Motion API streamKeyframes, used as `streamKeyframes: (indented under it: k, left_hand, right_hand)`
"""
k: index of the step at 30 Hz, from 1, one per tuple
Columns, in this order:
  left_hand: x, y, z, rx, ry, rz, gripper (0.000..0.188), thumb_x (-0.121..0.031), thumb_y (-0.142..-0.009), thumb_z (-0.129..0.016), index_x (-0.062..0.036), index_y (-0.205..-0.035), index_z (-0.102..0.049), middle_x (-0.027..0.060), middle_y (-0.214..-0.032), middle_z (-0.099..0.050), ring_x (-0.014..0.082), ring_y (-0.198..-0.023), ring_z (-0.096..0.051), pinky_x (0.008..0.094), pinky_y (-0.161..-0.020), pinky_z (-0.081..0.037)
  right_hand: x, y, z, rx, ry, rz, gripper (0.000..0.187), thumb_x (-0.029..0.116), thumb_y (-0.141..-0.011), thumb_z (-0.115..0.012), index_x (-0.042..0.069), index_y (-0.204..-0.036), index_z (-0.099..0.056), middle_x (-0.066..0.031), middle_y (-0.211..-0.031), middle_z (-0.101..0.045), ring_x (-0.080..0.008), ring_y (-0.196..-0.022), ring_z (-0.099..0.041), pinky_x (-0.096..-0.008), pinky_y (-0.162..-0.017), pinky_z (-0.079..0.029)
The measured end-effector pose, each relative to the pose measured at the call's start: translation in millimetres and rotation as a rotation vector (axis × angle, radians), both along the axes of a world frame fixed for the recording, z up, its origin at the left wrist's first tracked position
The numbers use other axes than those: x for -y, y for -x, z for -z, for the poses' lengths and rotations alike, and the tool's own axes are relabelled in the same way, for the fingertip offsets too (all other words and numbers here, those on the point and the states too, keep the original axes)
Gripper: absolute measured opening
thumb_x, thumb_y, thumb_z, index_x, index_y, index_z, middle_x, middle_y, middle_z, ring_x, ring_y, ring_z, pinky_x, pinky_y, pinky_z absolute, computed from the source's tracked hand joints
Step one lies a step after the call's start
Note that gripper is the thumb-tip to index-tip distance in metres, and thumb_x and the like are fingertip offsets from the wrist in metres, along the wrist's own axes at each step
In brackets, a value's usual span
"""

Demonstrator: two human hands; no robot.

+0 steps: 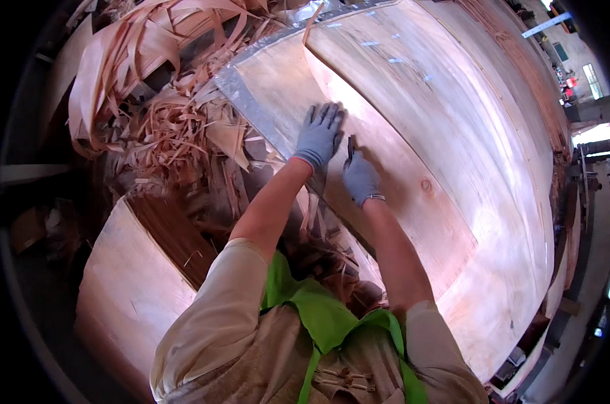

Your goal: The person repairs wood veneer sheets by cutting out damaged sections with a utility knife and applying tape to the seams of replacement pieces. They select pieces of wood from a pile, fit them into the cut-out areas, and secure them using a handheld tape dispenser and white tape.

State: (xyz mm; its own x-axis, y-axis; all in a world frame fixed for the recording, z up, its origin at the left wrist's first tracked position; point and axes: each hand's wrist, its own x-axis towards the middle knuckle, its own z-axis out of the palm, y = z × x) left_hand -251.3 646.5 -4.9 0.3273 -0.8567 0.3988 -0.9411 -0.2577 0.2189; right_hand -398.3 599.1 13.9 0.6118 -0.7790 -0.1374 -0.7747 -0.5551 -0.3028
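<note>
My left hand (320, 137), in a grey glove, presses flat on a thin, pale wood veneer sheet (419, 209), its fingers stretched toward the far side. Close by on the right, my right hand (361, 178), gloved in the same grey, is closed around a slim dark utility knife (350, 148). The knife points away from me over the veneer; its blade tip is too small to make out. A dark, slightly raised edge bounds this sheet on its right, where wider veneer (453, 128) lies beside it.
Tangled veneer strips (177, 135) pile up left of the work surface. A grey table edge (268, 138) runs between them and the sheet. A stack of veneer (133, 269) stands at lower left. Small pieces of tape (395, 60) dot the far veneer.
</note>
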Motion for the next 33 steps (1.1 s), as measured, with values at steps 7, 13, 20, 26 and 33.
streamKeyframes:
  k: [7,13,20,26,33]
  left_hand:
    - [3.1,-20.4,9.7,-0.074,-0.057,0.05,0.051,-0.029,-0.088,-0.044,-0.0172,-0.137,-0.039,0.0086,-0.143,-0.037,0.0268,-0.133,-0.032,0.0483,-0.11,-0.018]
    - [8.0,-21.0,14.1,-0.061,-0.043,0.023,0.048,-0.027,-0.085,-0.046,-0.0199,-0.133,-0.045,0.0064,-0.142,-0.039,0.0253,-0.133,-0.033,0.0525,-0.109,-0.015]
    - [10.6,-24.7,13.5,-0.083,-0.014,0.015,0.045,-0.028,-0.084,-0.049,-0.0216,-0.129,-0.049,0.0059,-0.14,-0.043,0.0253,-0.131,-0.036,0.0582,-0.106,-0.018]
    - [-12.5,-16.8,16.9,-0.001,-0.1,0.097,0.051,-0.03,-0.087,-0.045,-0.0171,-0.136,-0.042,0.0054,-0.146,-0.034,0.0248,-0.136,-0.027,0.0544,-0.11,-0.011]
    - [-38.0,-0.2,25.3,-0.124,-0.108,0.147,0.053,-0.028,-0.087,-0.043,-0.0131,-0.138,-0.039,0.0044,-0.148,-0.031,0.0225,-0.137,-0.025,0.0522,-0.111,-0.01]
  right_hand:
    - [3.8,-53.3,-15.9,-0.022,-0.11,0.098,0.028,0.024,-0.09,-0.041,-0.001,-0.103,-0.047,-0.0277,-0.084,-0.063,-0.0431,-0.08,-0.062,-0.0525,-0.072,-0.048]
    - [19.0,-66.0,-19.4,-0.182,-0.149,0.025,0.036,0.016,-0.09,-0.035,-0.008,-0.114,-0.046,-0.0274,-0.096,-0.063,-0.0393,-0.091,-0.063,-0.0481,-0.08,-0.049]
    - [0.7,-48.5,-13.2,-0.281,-0.147,-0.042,0.03,0.014,-0.088,-0.039,-0.005,-0.109,-0.049,-0.0255,-0.099,-0.064,-0.0389,-0.093,-0.063,-0.0474,-0.08,-0.05]
    - [-25.0,-30.8,3.8,-0.208,-0.035,0.046,0.019,0.011,-0.084,-0.047,-0.001,-0.095,-0.055,-0.0238,-0.086,-0.065,-0.0387,-0.081,-0.064,-0.0465,-0.071,-0.05]
    - [-51.0,-2.0,10.6,-0.282,-0.104,-0.028,0.033,0.015,-0.084,-0.05,-0.005,-0.11,-0.046,-0.0247,-0.097,-0.063,-0.0383,-0.087,-0.064,-0.0461,-0.072,-0.052]
